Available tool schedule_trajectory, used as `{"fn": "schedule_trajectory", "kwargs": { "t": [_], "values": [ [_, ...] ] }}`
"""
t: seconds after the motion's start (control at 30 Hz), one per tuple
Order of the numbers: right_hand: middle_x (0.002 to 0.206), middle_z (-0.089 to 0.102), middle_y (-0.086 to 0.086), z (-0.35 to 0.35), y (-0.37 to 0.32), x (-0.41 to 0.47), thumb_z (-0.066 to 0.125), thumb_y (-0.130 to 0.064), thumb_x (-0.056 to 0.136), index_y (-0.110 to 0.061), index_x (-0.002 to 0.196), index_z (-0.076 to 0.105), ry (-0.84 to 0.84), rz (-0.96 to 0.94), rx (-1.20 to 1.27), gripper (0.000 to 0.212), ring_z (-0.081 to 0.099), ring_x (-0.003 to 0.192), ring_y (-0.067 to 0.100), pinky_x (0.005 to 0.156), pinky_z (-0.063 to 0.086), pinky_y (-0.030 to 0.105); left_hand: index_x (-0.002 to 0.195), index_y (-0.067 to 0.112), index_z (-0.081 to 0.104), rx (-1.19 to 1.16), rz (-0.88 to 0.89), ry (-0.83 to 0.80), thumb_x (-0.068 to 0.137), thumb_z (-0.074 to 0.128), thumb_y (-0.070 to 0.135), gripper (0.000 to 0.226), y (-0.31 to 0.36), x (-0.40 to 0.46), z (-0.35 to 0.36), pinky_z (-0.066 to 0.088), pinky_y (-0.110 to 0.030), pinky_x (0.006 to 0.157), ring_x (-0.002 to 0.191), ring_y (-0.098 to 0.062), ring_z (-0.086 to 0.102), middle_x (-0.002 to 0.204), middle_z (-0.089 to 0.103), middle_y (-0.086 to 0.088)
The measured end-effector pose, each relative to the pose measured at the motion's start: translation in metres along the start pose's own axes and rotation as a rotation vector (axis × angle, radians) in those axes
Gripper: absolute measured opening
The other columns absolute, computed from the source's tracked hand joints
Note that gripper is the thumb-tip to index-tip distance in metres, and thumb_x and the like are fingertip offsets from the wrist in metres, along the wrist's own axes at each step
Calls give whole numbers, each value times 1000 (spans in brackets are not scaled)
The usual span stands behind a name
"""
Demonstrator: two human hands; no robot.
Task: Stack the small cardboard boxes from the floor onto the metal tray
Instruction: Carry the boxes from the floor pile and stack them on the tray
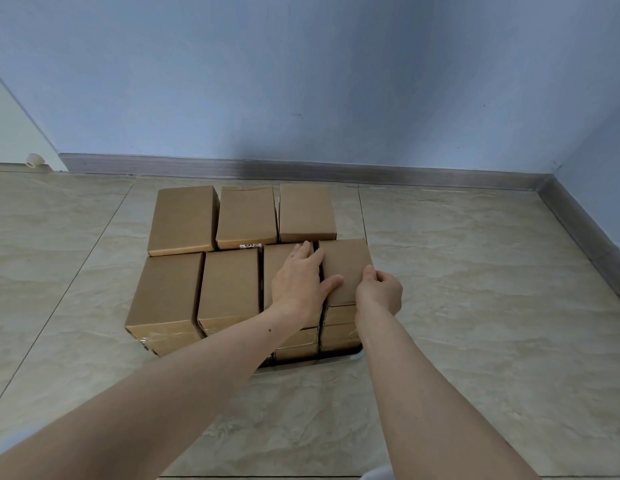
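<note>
Both hands — left hand (299, 279) flat, right hand (379, 289) seemingly pinching — on smooth rectangular cardboard box (345, 270)

A pale marble-pattern tiled floor (474, 306) carries a metal tray (357, 355), only its near-right rim visible at 5 o'clock of the load. Stacked cardboard boxes (228, 285) cover the tray, three at 12 o'clock, four at 6 o'clock.

- Boxes stacked mid-frame in two rows: three behind, four in front.
- Front-right box (345, 268) tops its stack, my left hand (299, 278) at its left edge, my right hand (379, 289) at its right.
- Tray (355, 355) rim shows under the front-right stack.
</note>
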State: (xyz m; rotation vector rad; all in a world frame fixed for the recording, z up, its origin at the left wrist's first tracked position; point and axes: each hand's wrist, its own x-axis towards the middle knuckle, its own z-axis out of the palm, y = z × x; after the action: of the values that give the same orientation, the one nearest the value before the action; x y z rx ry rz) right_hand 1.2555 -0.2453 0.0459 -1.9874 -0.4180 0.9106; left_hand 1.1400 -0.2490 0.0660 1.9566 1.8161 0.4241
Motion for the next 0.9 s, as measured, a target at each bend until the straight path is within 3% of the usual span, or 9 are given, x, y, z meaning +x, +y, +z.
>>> {"fn": "schedule_trajectory", "kwargs": {
  "t": [0.27,0.37,0.57,0.77,0.9],
  "values": [
    [107,69,8,-2,0,2,55,-36,102,-11,113,67,-33,12,-16,30,66,99,28,92,55,46,152,23,41,17,9,-31,96,59,51,65,-2,4,1,27,-41,121,155,-19,13,164,27,-3],
    [117,67,7,-2,2,0,57,-45,98,-14,124,63,-10,35,-43,41,62,112,32,98,51,51,152,22,40,3,-1,-45,96,58,50,65,-3,3,2,24,-41,122,155,-19,11,165,24,-4],
    [137,55,11,-12,-4,-2,56,-51,98,-20,141,50,42,29,-147,53,41,134,34,112,35,53,156,19,31,73,36,-35,103,45,50,63,-6,-2,2,0,-39,127,156,-20,5,167,19,-4],
    [141,56,7,-15,-11,-11,54,-52,99,-20,140,50,83,-183,-301,52,30,144,27,120,18,49,158,15,26,-2,6,-44,106,37,46,62,-11,-8,-11,0,-37,127,155,-16,4,167,19,-2],
    [144,55,6,-10,-19,-27,56,-48,99,-21,140,52,89,-291,-322,49,29,146,26,121,15,49,158,15,27,-33,-4,-26,107,34,45,59,-18,-6,-27,2,-36,127,155,-15,5,167,20,-1]
  ]
}}
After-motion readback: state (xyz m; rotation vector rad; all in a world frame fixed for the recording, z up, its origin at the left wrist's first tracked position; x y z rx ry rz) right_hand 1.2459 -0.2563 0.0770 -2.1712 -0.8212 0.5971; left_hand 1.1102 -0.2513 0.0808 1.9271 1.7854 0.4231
